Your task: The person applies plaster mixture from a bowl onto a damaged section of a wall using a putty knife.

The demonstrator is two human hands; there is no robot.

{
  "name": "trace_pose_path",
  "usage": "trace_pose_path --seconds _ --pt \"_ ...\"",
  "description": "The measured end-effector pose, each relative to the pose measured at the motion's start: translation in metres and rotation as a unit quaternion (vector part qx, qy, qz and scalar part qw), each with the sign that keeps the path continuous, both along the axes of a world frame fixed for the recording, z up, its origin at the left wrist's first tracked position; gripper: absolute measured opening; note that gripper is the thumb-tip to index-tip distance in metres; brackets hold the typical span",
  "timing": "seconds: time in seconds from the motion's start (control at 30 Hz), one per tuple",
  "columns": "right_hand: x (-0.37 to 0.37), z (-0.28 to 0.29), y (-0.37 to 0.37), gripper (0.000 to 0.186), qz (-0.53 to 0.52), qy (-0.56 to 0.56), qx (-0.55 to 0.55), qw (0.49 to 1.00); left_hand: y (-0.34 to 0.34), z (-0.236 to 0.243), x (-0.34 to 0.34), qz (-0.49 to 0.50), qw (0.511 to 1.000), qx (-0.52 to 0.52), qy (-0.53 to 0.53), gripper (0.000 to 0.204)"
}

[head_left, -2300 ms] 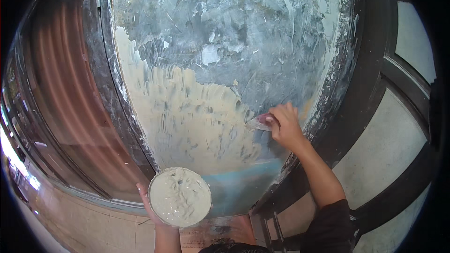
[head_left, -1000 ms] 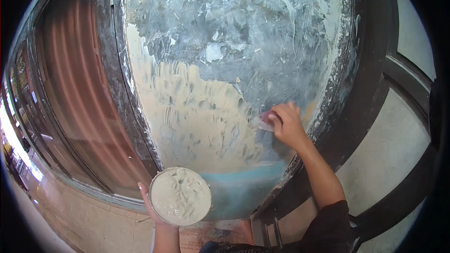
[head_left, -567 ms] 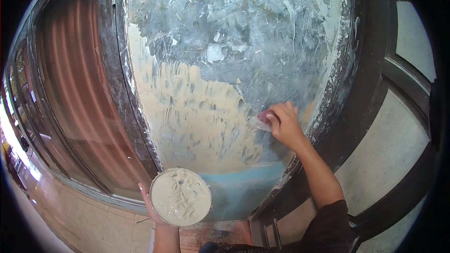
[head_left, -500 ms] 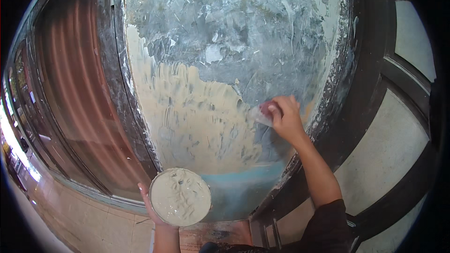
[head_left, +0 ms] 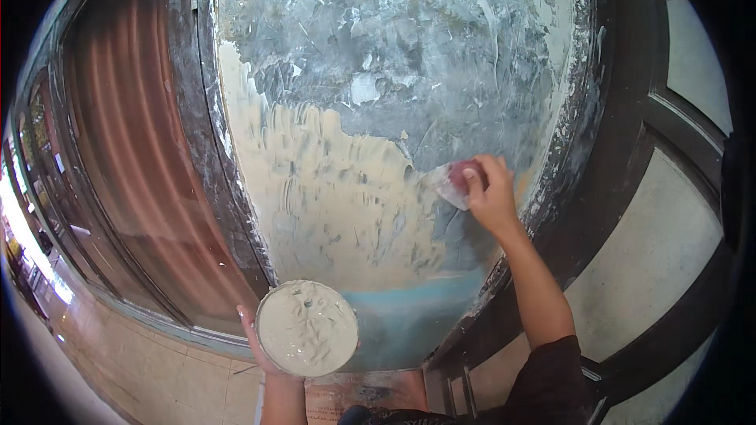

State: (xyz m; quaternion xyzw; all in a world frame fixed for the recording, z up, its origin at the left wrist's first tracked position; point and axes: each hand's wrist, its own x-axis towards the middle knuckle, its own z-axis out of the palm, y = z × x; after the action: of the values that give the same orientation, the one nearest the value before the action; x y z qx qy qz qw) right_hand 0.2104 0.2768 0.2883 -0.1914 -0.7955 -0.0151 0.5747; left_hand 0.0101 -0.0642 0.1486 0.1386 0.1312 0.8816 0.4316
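My right hand (head_left: 491, 193) is closed around a putty scraper with a reddish grip (head_left: 463, 175) and a pale, smeared blade. Its blade meets the wall (head_left: 465, 126) at the right edge of a beige putty coat (head_left: 339, 197). That coat is streaky and uneven, with grey showing through. Low on the left, my left hand (head_left: 253, 338) supports a round tub of creamy putty (head_left: 308, 329) from beneath and the side. The putty's surface is lumpy, with a small dark hollow near the top; most of the left hand's fingers are hidden under the tub.
Bare grey, patchy plaster fills the upper wall, and a blue-green band (head_left: 417, 291) crosses it lower down. A window with a reddish-brown curtain (head_left: 126, 149) stands left. At the right is a dark panelled door (head_left: 606, 267). Tiled floor (head_left: 173, 370) shows lower left.
The scraper has shifted slightly right with my right hand, and its blade shows more plainly. My left hand holds the tub almost as before; the whole view has moved a little.
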Motion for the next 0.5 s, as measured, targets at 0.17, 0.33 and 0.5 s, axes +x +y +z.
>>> trace_pose_path --seconds 0.17,0.33,0.5 --pt "0.02 -0.011 0.002 0.018 0.065 -0.01 -0.046 0.997 -0.004 -0.017 -0.011 0.028 0.998 0.004 -0.047 0.087" --pt "0.029 -0.04 -0.001 0.015 0.047 -0.127 0.039 0.99 -0.007 -0.001 -0.004 -0.019 0.999 0.043 -0.011 0.086" --pt "0.026 -0.042 0.0 0.013 0.041 -0.11 0.044 0.992 -0.007 0.005 0.001 -0.104 0.979 0.151 -0.087 0.097"
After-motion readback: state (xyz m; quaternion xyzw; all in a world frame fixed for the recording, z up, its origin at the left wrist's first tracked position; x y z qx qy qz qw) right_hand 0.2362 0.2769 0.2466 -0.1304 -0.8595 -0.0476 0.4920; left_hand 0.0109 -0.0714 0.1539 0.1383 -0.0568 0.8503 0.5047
